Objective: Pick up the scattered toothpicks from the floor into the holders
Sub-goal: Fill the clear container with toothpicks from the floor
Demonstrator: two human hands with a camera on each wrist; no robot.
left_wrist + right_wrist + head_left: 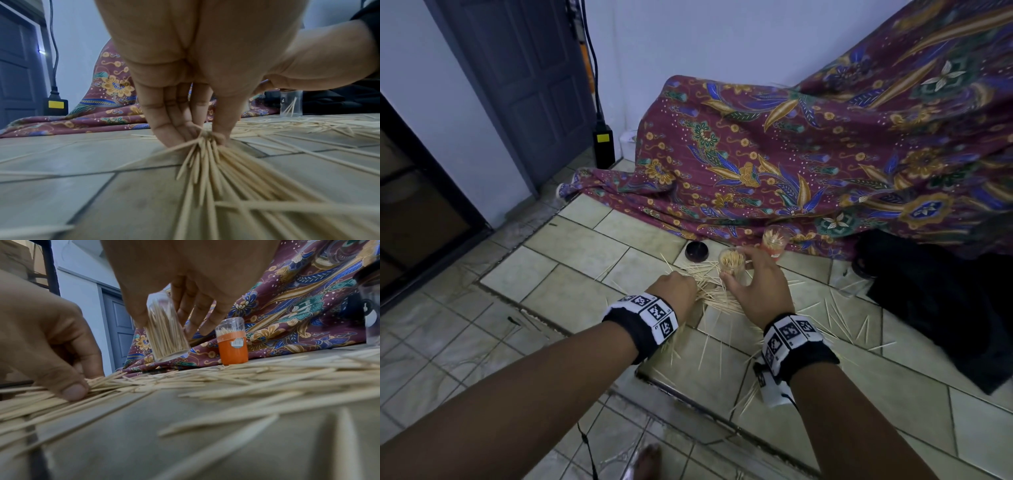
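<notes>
Left hand (185,81): fingertips and thumb pinch a bundle of toothpicks (207,155) against the tiled floor (571,267), the loose ends fanning out toward the wrist.
Right hand (756,284): wrapped around a clear holder (164,331) already packed nearly full, lifted off the floor and tilted.
Scatter: most toothpicks still lie in a dense pile just beside both hands, with strays (839,318) spread to the right across the tiles.
Other holders: an orange holder (232,344) stands upright by the patterned cloth (791,154); a second clear holder (291,104) with only a few sticks stands farther right; a dark round lid (697,251) lies near the cloth.
Doing it well: square the bundle before lifting, tapping its ends level on the tile so the sticks run parallel; a fanned bunch will likely snag on the rim.
Feeding: bring the tilted mouth close to the bundle and slide the sticks in lengthwise.
Risk: the held holder looks close to capacity; forcing more may spill sticks, so the emptier clear one seems the better target.
</notes>
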